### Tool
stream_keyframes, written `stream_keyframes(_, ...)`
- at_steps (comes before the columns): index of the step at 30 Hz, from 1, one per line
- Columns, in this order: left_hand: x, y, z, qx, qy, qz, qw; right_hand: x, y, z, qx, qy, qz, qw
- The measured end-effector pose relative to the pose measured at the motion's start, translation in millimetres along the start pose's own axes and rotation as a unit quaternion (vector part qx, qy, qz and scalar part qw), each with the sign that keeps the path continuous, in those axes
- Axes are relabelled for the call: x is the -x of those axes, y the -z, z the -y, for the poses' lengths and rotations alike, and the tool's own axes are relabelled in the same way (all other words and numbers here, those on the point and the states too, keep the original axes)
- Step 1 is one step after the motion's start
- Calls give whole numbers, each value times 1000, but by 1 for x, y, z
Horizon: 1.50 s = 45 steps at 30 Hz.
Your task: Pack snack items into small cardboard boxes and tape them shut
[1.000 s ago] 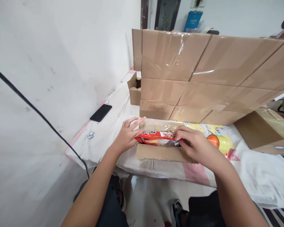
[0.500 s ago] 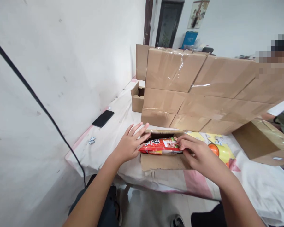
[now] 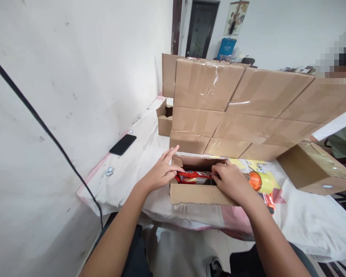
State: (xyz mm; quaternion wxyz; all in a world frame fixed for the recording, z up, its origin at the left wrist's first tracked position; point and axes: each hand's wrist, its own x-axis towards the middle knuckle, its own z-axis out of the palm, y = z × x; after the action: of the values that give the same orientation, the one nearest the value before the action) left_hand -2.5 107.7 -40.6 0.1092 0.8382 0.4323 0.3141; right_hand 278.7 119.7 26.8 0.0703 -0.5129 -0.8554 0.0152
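The packet (image 3: 193,179) has sunk deeper into the box (image 3: 200,195), between the spread left hand (image 3: 160,172) and the curled right hand (image 3: 229,180) (grip unclear); probably light, soft and slippery, it is best held by its ends.

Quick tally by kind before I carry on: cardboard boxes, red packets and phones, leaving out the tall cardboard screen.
Cardboard boxes: 3 (front box, small left box, right box)
Red packet: 1 visible, in the front box
Phone: 1
Total: 5
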Motion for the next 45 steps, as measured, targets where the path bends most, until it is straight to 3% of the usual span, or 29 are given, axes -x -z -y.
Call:
stream_keyframes(6,0,5,-10,-94,-5,-11,996,-2,-3,1,10,0,26,1000)
stream_keyframes(11,0,9,-14,-94,-14,12,995,-2,1,3,12,-14,65,998)
stream_keyframes(18,-2,0,-10,65,25,7,998,-1,8,3,-22,-29,87,995)
stream_keyframes(22,-3,-8,-3,143,29,-44,988,-3,4,4,-25,-21,83,996)
stream_keyframes(26,-4,-9,2,180,13,-115,977,-7,-2,6,-12,-36,64,997)
stream_keyframes(29,-4,-8,0,145,16,-126,981,-8,0,4,-20,-24,26,999)
stream_keyframes(33,-5,-9,-5,88,12,-119,989,3,18,-9,-63,-11,-77,995)
stream_keyframes(37,-7,-11,-4,61,-3,-121,991,19,36,-33,-92,-78,-176,977)
stream_keyframes(42,-9,-14,-3,81,0,-156,984,29,31,-55,-168,-132,-120,970)
stream_keyframes(45,-9,-12,-5,70,-8,-151,986,32,21,-64,-143,-131,-94,976)
